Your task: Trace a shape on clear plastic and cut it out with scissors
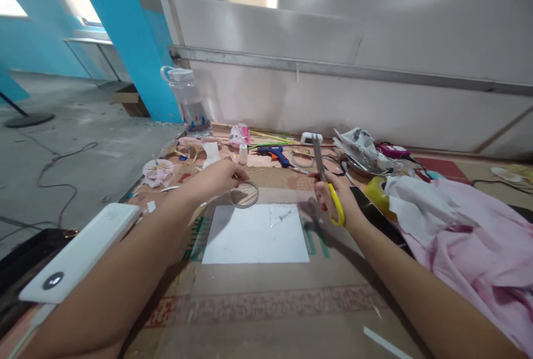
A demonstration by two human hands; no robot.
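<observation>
My left hand reaches over the back left of the white sheet, its fingers bent together at the upper rim of a thin round ring. Several thin pale sticks show within the ring. What the fingertips pinch, if anything, is too small to make out. My right hand grips yellow-handled scissors, blades pointing up and away from me. Between my hands lies the blank white sheet of paper, with a clear set square on its upper right corner.
Behind my hands are a blue glue gun, a small white bottle and another ring. A water bottle stands back left. Pink cloth and a yellow tape roll lie right. A white power bank is near my left forearm.
</observation>
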